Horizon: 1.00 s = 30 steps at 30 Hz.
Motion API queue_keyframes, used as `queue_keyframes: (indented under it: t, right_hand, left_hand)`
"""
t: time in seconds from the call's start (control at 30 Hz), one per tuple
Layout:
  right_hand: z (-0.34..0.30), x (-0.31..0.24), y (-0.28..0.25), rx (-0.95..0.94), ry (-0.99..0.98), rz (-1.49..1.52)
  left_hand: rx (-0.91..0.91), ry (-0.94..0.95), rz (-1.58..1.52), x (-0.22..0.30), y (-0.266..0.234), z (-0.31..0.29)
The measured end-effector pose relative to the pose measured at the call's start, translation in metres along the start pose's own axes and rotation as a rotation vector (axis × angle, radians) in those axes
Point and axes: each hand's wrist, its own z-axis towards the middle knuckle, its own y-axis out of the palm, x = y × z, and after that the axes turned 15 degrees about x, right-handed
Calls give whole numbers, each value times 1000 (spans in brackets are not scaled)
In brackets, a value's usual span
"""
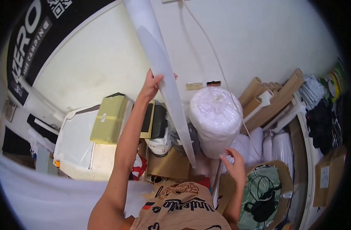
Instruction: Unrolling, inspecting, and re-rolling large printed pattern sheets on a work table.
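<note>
A long white roll of sheet material [160, 57] stands tilted in front of me, its top running out of view and its lower end near the cartons. My left hand [151, 85] is wrapped round it at mid-height, the thumb in front and fingertips showing on the far side. My right hand [234, 164] is held low on the right with fingers apart and nothing in it. It is nearest to a big plastic-wrapped white roll [215, 115], which stands upright by the wall.
Brown cardboard tubes [275, 103] lean at the right behind wrapped white rolls [281, 147]. An open carton holds green cloth and black cables [261, 207]. A white cord [210, 42] hangs down the wall. At left stands a yellow-green wrapped package [109, 119] beside a white panel [76, 138].
</note>
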Motion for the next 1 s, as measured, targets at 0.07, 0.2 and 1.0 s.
queue_keyframes:
  t: [0.07,0.2,1.0]
  right_hand:
    - [-4,4,6,-30,-15,19]
    - [-20,7,9,-97,3,33]
    - [-23,-6,129,-71,-141,311]
  left_hand:
    - [37,27,47,3,6,-12]
    - [31,8,93,17,10,-36]
    - [424,15,466,35,155,-184]
